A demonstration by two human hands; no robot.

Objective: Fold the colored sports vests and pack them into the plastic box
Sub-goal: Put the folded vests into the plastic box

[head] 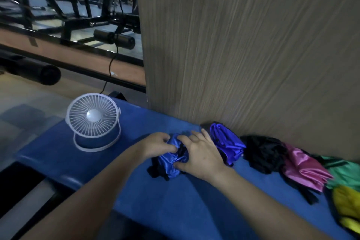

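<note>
A crumpled blue vest with black trim lies on the blue padded bench. My left hand grips its left side with curled fingers. My right hand holds its right side, thumb pinching the fabric. To the right, along the wall, lie more bunched vests: a purple-blue one, a black one, a pink one, a green one and a yellow one. No plastic box is in view.
A small white desk fan stands on the bench to the left of my hands. A wood-grain wall panel rises right behind the vests. Black gym machines and a foam roller pad stand beyond, left.
</note>
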